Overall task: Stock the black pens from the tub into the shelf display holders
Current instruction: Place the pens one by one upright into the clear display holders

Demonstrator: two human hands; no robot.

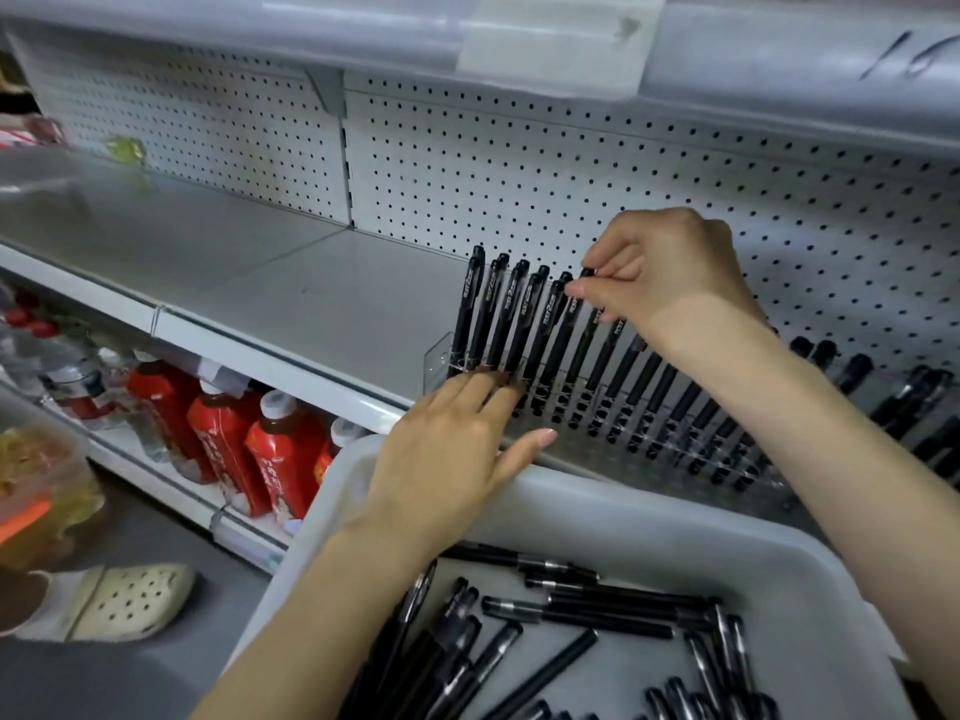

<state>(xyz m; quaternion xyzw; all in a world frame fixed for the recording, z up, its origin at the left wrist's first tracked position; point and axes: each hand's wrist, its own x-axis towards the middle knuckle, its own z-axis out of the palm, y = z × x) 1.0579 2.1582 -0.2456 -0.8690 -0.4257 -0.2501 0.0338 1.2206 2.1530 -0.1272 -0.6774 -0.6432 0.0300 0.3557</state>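
Pinching the top of one black pen point(577, 330) between thumb and fingertips, the right hand point(670, 272) holds it upright in the clear holder point(436, 363) on the shelf point(322, 293), sixth from the left in a row of standing pens point(498, 314). The left hand point(457, 439) lies flat with straight fingers, its tips touching the holder's front below the leftmost pens, gripping nothing. Under both forearms sits the grey tub point(649, 517), with loose pens point(597, 610) scattered across its bottom. Red bottles point(223, 433) stand on the lower shelf to the left
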